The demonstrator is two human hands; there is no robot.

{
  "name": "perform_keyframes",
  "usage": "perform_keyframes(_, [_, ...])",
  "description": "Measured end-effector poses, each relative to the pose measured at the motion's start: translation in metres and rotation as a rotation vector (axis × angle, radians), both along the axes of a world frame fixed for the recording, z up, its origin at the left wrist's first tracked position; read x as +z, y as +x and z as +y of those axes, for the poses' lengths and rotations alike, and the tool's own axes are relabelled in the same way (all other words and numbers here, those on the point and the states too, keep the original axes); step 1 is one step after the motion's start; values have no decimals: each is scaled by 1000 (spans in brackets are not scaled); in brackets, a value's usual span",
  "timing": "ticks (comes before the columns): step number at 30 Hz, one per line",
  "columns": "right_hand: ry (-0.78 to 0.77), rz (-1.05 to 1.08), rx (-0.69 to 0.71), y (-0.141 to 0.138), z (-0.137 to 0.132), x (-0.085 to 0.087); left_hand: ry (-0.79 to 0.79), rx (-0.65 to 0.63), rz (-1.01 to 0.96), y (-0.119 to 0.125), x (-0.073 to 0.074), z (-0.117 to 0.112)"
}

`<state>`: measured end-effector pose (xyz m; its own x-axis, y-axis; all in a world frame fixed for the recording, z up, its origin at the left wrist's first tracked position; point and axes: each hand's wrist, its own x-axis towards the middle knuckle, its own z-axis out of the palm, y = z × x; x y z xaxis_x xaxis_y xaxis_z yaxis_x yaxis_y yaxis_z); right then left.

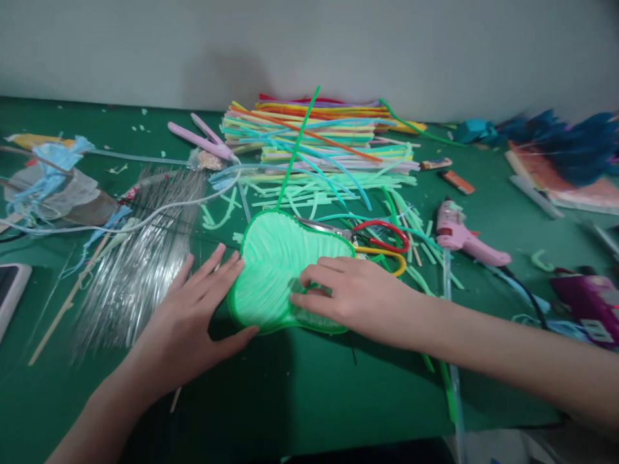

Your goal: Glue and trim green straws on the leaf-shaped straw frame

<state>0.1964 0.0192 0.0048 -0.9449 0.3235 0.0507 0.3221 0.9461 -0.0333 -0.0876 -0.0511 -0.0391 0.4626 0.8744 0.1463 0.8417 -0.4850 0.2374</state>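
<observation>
A light green leaf-like shape (pixel 271 258) made of pipe cleaners, edged in darker green, lies in the middle with a dark green pipe cleaner (pixel 298 142) sticking out of its top. My left hand (pixel 198 309) rests at its left edge, fingers spread, thumb by the lower rim. Over its lower right part is my right hand (pixel 345 290), fingers curled with the tips at the surface; whether anything is between them is hidden. Scissors (pixel 382 241) with red and yellow handles lie just behind, their blades partly behind the shape's right upper edge.
Bundles of coloured pipe cleaners (pixel 309 138) lie at the back. To the right sits a pink glue gun (pixel 467 235) with a glue stick and cable. Silvery wires (pixel 140 277), a lilac flat iron-like tool (pixel 203 138) and a phone (pixel 12 293) are on the left.
</observation>
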Motion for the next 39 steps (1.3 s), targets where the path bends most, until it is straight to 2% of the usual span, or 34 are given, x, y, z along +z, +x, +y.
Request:
perform_keyframes(5, [56, 40, 13, 1, -6, -2, -15, 81, 18, 13, -1, -6])
perform_keyframes(13, [46, 19, -10, 3, -4, -2, -44, 198, 0, 31, -3, -14])
perform_keyframes(24, [20, -20, -25, 8, -20, 1, -68, 242, -5, 36, -4, -18])
perform_keyframes(33, [35, 97, -42, 42, -15, 7, -12, 237, 16, 36, -7, -18])
perform_keyframes(39, [-48, 49, -51, 42, -27, 7, -13, 246, 29, 37, -8, -17])
